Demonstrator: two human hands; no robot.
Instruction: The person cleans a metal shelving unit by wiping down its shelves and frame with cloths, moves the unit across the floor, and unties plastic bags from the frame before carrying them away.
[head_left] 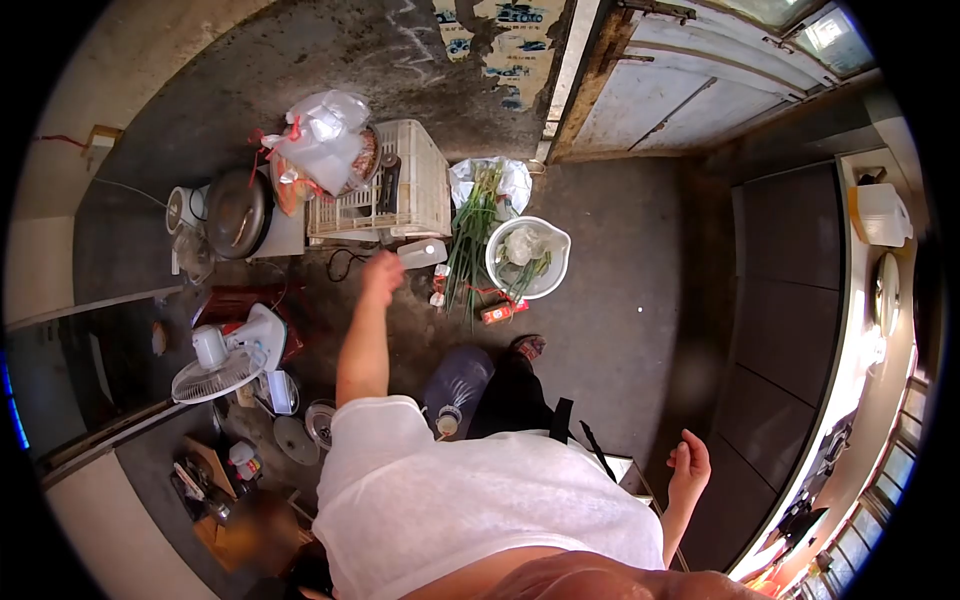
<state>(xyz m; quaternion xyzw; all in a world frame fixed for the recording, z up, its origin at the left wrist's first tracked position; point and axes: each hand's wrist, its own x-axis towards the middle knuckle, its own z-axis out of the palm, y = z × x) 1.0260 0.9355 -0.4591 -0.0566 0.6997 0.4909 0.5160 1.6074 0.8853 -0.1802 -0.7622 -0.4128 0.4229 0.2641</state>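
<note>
My left hand (381, 277) reaches forward over the floor, beside a clear plastic box (422, 253) that lies in front of a cream plastic crate (425, 180). The hand is blurred, and whether it holds anything is hidden. Out to the right, my right hand (689, 462) hangs in the air with loosely bent fingers and nothing in it. Long green onions (472, 240) lie right of the crate, partly on a white bag (515, 182). Next to them stands a white bucket (562, 262) with a clear bag and greens inside. A red packet (504, 312) is below the bucket.
A large clear bottle (460, 378) stands by my leg. On the left are a white fan (218, 372) and a lidded dark pan (238, 214). Plastic bags (325, 135) top the crate. Dark cabinets (790, 300) and a counter line the right side; a white door is ahead.
</note>
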